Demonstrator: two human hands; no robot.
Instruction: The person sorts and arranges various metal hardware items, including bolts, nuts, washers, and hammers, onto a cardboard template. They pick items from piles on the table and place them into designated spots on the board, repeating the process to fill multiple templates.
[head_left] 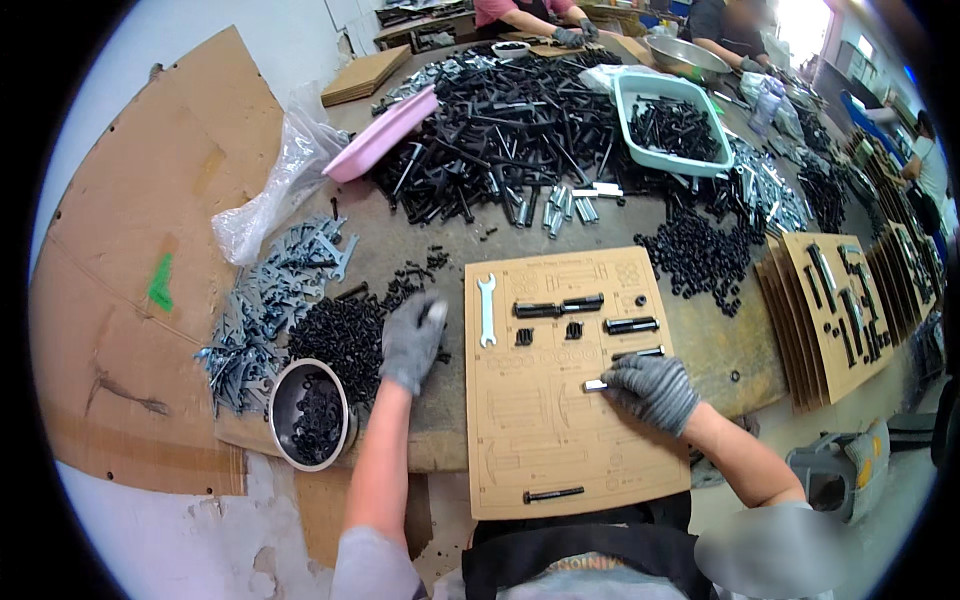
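Kit-loading step in hand. Right hand (652, 392) is pressed on the cardboard template (570, 380), fingers closed on what looks like a silver-tipped bolt (598, 384) being seated in a cutout. Left hand (410, 342) is laid loosely curled on the pile of small black parts (345, 335) on the table (720, 350); grip not discernible. Next: bolt to be aligned with its slot, another part picked.

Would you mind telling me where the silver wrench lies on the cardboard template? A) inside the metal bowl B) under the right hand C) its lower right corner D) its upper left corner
D: the wrench sits upright in a cut-out at the template's upper left, apart from the right hand and the bowl.
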